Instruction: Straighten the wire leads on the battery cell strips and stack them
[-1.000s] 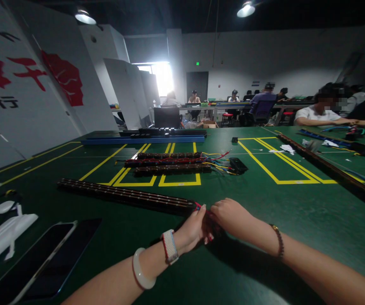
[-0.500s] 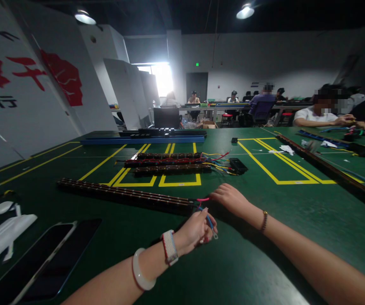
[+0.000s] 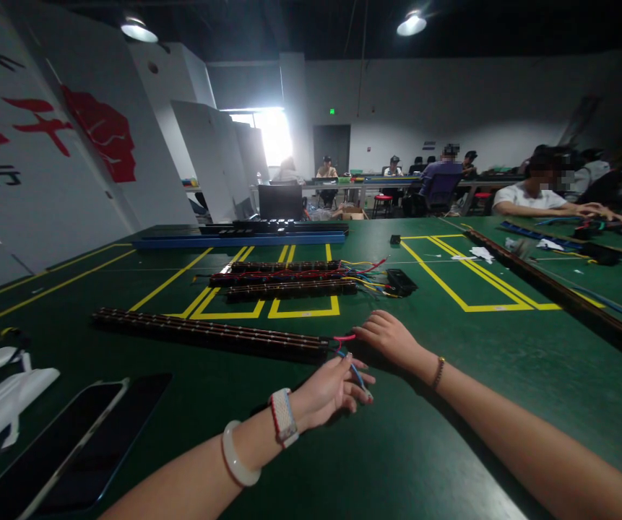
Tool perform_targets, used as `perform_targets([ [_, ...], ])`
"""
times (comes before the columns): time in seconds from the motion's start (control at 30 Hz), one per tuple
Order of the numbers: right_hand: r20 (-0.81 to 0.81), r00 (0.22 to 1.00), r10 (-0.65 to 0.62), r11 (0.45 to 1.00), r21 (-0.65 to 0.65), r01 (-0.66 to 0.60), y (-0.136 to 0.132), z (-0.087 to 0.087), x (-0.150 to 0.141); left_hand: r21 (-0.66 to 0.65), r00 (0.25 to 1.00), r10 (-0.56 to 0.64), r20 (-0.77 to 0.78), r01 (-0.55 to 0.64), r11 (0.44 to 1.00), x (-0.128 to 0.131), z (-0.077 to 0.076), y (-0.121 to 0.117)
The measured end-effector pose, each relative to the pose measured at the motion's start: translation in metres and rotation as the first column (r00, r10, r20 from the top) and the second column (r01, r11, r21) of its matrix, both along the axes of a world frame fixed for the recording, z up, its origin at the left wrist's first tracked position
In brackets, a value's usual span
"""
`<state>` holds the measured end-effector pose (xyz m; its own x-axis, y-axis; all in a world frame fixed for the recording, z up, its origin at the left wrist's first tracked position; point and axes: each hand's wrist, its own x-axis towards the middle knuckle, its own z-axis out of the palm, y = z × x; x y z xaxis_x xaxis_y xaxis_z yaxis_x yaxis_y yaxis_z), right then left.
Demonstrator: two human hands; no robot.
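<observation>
A long dark strip [image 3: 207,334] lies across the green table [image 3: 451,404], and a red wire [image 3: 343,337] and a blue wire [image 3: 355,373] come out of its right end. My left hand [image 3: 326,390], with a watch and a pale bangle on the wrist, sits just below that end. Its thumb holds the blue wire against loosely stretched fingers. My right hand [image 3: 389,337], with a bead bracelet on the wrist, rests palm down to the right of the strip's end. Its fingers lie flat and their tips touch the red wire.
Two more dark strips with coloured wires [image 3: 289,278] and a black box [image 3: 400,282] lie inside yellow floor-tape outlines. A phone [image 3: 72,448] and white plastic parts [image 3: 1,404] sit at the near left. A long rail [image 3: 554,292] runs along the right. Other people work at far tables.
My hands, joined at the strip's end a second ago, have parted. The right moved up and right onto the table; the left has drawn the blue wire out and loosened its fingers.
</observation>
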<state>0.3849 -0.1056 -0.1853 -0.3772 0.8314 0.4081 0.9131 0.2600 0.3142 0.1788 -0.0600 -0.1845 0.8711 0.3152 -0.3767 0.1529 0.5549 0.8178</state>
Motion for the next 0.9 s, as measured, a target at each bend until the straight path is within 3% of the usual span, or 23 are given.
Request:
perform_targets([
  [0.23, -0.011, 1.0, -0.016, 1.0, -0.017, 0.016, 0.0, -0.003, 0.0, 0.149, 0.999, -0.004, -0.045, 0.011, 0.989, -0.001, 0.001, 0.003],
  [0.37, -0.018, 0.999, -0.049, 0.999, -0.006, 0.049, 0.0, -0.002, 0.0, 0.24, 0.988, -0.111, -0.107, 0.134, 0.962, -0.004, 0.005, 0.015],
  [0.63, -0.016, 0.997, -0.069, 0.998, 0.013, 0.069, -0.002, 0.003, 0.0, 0.334, 0.907, -0.32, -0.273, 0.402, 0.853, -0.016, 0.023, 0.034],
  [0.73, -0.03, 0.997, -0.071, 0.997, 0.003, 0.071, -0.003, 0.002, -0.001, 0.355, 0.913, -0.308, -0.269, 0.391, 0.849, -0.015, 0.024, 0.032],
  [0.9, -0.206, 0.977, -0.056, 0.998, -0.025, 0.051, -0.006, 0.002, -0.011, 0.325, 0.955, -0.229, -0.19, 0.281, 0.903, -0.011, 0.017, 0.025],
])
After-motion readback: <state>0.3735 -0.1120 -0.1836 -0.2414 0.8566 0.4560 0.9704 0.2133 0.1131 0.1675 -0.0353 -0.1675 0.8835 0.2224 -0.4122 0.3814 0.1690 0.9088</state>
